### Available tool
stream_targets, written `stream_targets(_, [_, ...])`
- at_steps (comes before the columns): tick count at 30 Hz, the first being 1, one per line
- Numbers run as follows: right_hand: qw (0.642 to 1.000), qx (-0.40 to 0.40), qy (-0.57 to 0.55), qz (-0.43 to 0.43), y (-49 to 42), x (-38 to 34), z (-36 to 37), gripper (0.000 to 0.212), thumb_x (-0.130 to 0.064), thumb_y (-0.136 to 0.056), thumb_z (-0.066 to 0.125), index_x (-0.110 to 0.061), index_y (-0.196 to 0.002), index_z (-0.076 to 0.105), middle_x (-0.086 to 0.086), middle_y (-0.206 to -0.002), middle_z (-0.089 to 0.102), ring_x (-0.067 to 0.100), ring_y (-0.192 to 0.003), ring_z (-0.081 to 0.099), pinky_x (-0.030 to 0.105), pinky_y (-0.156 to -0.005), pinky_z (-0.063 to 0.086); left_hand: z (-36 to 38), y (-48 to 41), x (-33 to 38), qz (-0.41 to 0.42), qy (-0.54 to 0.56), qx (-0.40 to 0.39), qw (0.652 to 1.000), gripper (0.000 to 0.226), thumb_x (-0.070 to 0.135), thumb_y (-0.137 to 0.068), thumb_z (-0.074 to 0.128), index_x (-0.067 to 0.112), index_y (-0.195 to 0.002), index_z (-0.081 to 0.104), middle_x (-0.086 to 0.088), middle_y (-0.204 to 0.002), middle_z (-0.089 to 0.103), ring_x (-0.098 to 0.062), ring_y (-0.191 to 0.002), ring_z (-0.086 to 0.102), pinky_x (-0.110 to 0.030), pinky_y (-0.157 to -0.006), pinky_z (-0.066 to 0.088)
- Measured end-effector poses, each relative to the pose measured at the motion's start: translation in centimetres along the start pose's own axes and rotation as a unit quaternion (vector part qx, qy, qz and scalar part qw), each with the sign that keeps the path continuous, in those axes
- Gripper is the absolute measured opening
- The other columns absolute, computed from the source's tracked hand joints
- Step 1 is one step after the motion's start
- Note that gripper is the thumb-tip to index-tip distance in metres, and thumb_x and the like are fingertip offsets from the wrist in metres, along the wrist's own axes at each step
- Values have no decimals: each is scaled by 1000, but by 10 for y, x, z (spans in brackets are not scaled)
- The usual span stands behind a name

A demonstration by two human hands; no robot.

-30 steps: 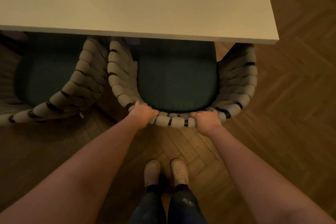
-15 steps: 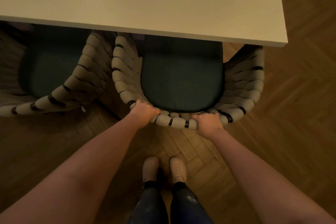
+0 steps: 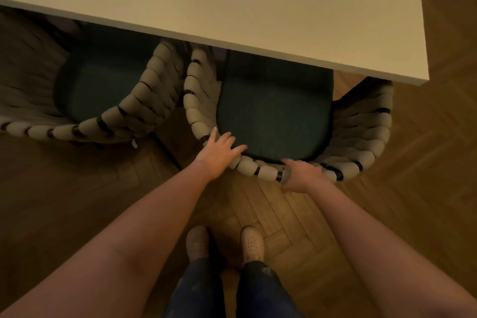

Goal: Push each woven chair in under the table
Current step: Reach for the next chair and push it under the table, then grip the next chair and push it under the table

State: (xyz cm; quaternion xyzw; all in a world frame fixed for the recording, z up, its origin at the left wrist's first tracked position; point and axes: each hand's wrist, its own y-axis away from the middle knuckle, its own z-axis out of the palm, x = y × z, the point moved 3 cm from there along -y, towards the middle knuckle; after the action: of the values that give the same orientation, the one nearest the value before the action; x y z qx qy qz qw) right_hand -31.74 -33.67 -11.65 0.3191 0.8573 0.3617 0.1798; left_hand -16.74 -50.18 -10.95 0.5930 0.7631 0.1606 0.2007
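The head camera is looking straight down at a person's two bare arms reaching toward the near woven chair [image 3: 271,121], whose dark seat is sitting partly beneath the pale table [image 3: 232,0] close to its right-hand corner. The left hand [image 3: 219,151] is lying open with fingers spread, resting across the curved woven backrest rim and overlapping the seat cushion's near edge. The right hand [image 3: 300,173] is also looking open and loosely cupped against the rim just right of centre, though blur is making its contact hard to confirm. To do this step well, I would judge that both palms should be pressing evenly and low on the rim, driving the chair straight toward the table's near edge so it is not twisting into the second woven chair [image 3: 103,100], which is standing just beside it on the left, likewise half tucked under. The backrest is lying directly ahead of both hands, between them and the table edge, with the seat's far part hidden under the tabletop. The person's feet are standing on the herringbone floor [image 3: 426,188] behind the chair.
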Motion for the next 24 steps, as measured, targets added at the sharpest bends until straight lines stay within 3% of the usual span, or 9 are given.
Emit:
stream_targets(2, [999,5,-31,-19,4,-25,-13,95,-49,-76,74,-30,-152,21,6,-138,48,27,-126,48,49,-106,37,3,18,-14,-24,36,32,999,87,15,-90,61,30,-154,4,-11,-161,8,-29,-149,0,-56,-115,-3])
stream_targets(5, [994,48,-69,-72,8,-94,-32,99,-61,-75,70,-32,-153,16,7,-148,39,27,-132,42,48,-108,37,17,55,-55,-88,69,62,992,87,22,-90,60,31,-154,2,-11,-162,1,-27,-149,-5,-54,-115,-7])
stream_targets(9, [976,126,-101,-146,13,-212,-47,94,-55,-80,69,-30,-153,16,7,-152,31,28,-137,36,46,-111,34,52,121,-129,-164,88,52,981,87,23,-90,60,31,-154,1,-11,-161,-2,-27,-149,-9,-54,-116,-5])
stream_targets(14, [964,178,-104,-169,12,-342,-36,94,-49,-81,71,-31,-154,14,6,-159,19,26,-146,19,47,-118,23,103,212,-231,-205,107,46,972,88,28,-90,62,29,-154,2,-12,-161,-4,-28,-148,-9,-55,-119,2])
stream_targets(19, [962,187,-68,-187,5,-446,-20,93,-45,-82,72,-28,-154,14,8,-161,14,26,-149,10,47,-121,12,133,279,-337,-232,100,26,967,93,31,-87,66,27,-154,2,-10,-161,-2,-28,-149,-6,-54,-119,3])
stream_targets(24, [965,171,-21,-197,-5,-504,-11,92,-48,-84,69,-26,-155,13,8,-163,8,25,-150,4,46,-122,6,149,299,-403,-246,98,-1,964,95,29,-87,68,27,-154,1,-11,-161,-2,-29,-149,-6,-55,-119,4])
